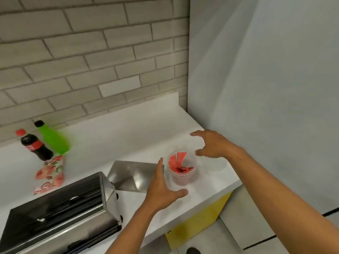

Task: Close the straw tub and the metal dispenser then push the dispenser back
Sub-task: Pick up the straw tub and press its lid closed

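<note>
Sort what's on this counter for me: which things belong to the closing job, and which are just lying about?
Part of the job:
- straw tub, uncovered, red-striped straws inside
- metal dispenser, its steel lid swung open
- left hand and right hand, open either side of the tub

Lying about:
- cola bottle
- green bottle
- floral packet

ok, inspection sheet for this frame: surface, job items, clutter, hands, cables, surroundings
Surface: white countertop, corner spot.
Job's things: clear plastic tub of red striped straws, uncovered; shiny metal dispenser with lid flap swung open.
Clutter: dark cola bottle, green bottle, floral packet.
Hands: left hand and right hand flank the tub, each grip open, holding nothing.
Cables: nothing seen.
Surroundings: grey brick wall, yellow cabinet front.
</note>
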Motion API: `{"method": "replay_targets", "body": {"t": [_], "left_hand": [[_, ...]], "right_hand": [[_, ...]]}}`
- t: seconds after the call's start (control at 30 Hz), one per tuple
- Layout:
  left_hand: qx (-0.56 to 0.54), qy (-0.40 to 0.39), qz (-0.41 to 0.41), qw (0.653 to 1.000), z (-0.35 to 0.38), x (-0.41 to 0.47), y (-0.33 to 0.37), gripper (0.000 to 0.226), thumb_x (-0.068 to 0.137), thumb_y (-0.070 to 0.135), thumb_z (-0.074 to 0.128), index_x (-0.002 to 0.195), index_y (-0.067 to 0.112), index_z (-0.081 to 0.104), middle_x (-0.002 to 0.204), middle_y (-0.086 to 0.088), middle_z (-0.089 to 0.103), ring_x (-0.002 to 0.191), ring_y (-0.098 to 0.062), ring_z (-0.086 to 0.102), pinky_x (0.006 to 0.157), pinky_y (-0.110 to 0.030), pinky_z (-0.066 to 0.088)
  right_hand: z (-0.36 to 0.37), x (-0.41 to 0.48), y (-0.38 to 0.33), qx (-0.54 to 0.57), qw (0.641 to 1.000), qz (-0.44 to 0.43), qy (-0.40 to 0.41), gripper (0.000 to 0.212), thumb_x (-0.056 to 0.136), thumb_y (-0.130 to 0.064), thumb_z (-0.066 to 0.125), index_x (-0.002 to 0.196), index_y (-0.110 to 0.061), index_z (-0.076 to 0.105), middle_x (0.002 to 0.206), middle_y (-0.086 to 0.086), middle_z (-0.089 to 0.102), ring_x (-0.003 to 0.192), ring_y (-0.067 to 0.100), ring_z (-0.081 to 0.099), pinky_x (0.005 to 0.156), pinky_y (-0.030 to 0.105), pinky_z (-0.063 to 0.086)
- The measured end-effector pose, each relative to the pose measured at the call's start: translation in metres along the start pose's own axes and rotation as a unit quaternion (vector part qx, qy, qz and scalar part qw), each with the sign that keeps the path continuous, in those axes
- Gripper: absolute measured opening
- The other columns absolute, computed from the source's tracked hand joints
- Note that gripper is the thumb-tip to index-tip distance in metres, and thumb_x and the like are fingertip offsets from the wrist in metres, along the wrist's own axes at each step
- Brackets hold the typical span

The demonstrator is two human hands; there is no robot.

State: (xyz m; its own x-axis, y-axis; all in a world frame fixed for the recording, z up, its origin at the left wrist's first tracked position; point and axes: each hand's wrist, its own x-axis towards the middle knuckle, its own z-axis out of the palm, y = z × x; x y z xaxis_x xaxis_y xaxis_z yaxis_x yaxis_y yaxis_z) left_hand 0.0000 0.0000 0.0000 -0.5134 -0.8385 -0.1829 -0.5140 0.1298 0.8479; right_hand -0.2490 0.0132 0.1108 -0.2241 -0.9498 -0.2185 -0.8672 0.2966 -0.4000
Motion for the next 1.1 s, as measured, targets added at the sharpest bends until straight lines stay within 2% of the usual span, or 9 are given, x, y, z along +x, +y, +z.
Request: {"method": "replay_targets", "body": {"t": [0.17,0.27,0.4,0.47,0.6,0.67,0.77,0.93,1.1], "left_hand": [[-0.050,0.032,-0.004,0.998,0.020,0.022,0.008,0.149,0.050,0.052,0.101,0.162,0.043,0.003,0.156,0.014,0.039,0.144,-0.015,0.044,0.109,-0.028,0.043],[-0.094,0.073,-0.014,0.993,0.031,0.027,0.014,0.149,0.042,0.058,0.102,0.160,0.047,0.010,0.147,0.018,0.046,0.136,-0.012,0.051,0.110,-0.035,0.051],[-0.114,0.141,-0.028,0.983,0.049,0.031,0.015,0.145,0.038,0.059,0.103,0.156,0.050,0.019,0.145,0.016,0.052,0.132,-0.011,0.055,0.109,-0.043,0.054],[-0.120,0.168,-0.028,0.978,0.057,0.032,0.014,0.140,0.041,0.053,0.104,0.156,0.046,0.023,0.142,0.017,0.054,0.130,-0.009,0.056,0.108,-0.036,0.054],[-0.131,0.209,-0.024,0.969,0.067,0.035,0.013,0.127,0.047,0.045,0.105,0.152,0.041,0.033,0.134,0.026,0.055,0.125,-0.005,0.058,0.099,-0.021,0.053],[-0.132,0.220,-0.024,0.966,0.070,0.036,0.011,0.121,0.048,0.043,0.105,0.148,0.041,0.038,0.133,0.027,0.056,0.123,-0.003,0.059,0.096,-0.018,0.056],[-0.136,0.235,-0.021,0.962,0.070,0.037,0.014,0.110,0.050,0.034,0.106,0.140,0.042,0.043,0.128,0.026,0.059,0.120,0.006,0.058,0.085,-0.004,0.052],[-0.143,0.255,-0.011,0.956,0.072,0.039,0.015,0.094,0.050,0.022,0.107,0.123,0.044,0.052,0.119,0.022,0.065,0.109,0.016,0.061,0.079,-0.001,0.051],[-0.148,0.251,-0.003,0.957,0.073,0.042,0.013,0.091,0.052,0.017,0.106,0.122,0.044,0.055,0.112,0.024,0.071,0.108,0.004,0.067,0.082,-0.010,0.058]], "right_hand": [[0.021,0.029,0.035,-0.114,0.984,0.074,-0.114,0.128,0.065,-0.057,0.095,0.166,-0.032,0.021,0.155,0.006,0.044,0.141,0.030,0.048,0.109,0.042,0.050],[0.036,0.042,0.048,-0.159,0.969,0.083,-0.168,0.142,0.055,-0.063,0.096,0.167,-0.030,0.015,0.159,0.005,0.038,0.147,0.030,0.040,0.114,0.045,0.046],[0.058,0.055,0.060,-0.215,0.954,0.068,-0.196,0.138,0.055,-0.057,0.098,0.165,-0.024,0.020,0.157,0.009,0.036,0.147,0.032,0.037,0.116,0.049,0.042],[0.066,0.059,0.065,-0.230,0.951,0.071,-0.195,0.134,0.055,-0.051,0.100,0.162,-0.021,0.025,0.154,0.011,0.036,0.145,0.033,0.039,0.112,0.051,0.046],[0.067,0.061,0.081,-0.190,0.964,0.067,-0.176,0.126,0.058,-0.033,0.101,0.160,-0.022,0.029,0.149,0.009,0.035,0.140,0.031,0.041,0.101,0.043,0.055],[0.063,0.059,0.087,-0.159,0.971,0.058,-0.168,0.124,0.055,-0.033,0.100,0.159,-0.027,0.032,0.145,0.006,0.036,0.137,0.028,0.042,0.097,0.040,0.057],[0.047,0.053,0.087,-0.078,0.986,0.048,-0.136,0.121,0.050,-0.042,0.096,0.156,-0.035,0.036,0.141,0.001,0.039,0.137,0.024,0.043,0.098,0.036,0.055],[0.005,0.033,0.055,0.125,0.988,-0.070,-0.061,0.109,0.053,-0.042,0.096,0.149,-0.050,0.043,0.141,-0.014,0.042,0.132,0.007,0.044,0.100,0.024,0.048],[0.009,0.025,0.005,0.086,0.975,-0.172,-0.110,0.114,0.058,-0.045,0.095,0.155,-0.051,0.035,0.143,-0.017,0.037,0.132,0.006,0.037,0.103,0.028,0.050]]}}
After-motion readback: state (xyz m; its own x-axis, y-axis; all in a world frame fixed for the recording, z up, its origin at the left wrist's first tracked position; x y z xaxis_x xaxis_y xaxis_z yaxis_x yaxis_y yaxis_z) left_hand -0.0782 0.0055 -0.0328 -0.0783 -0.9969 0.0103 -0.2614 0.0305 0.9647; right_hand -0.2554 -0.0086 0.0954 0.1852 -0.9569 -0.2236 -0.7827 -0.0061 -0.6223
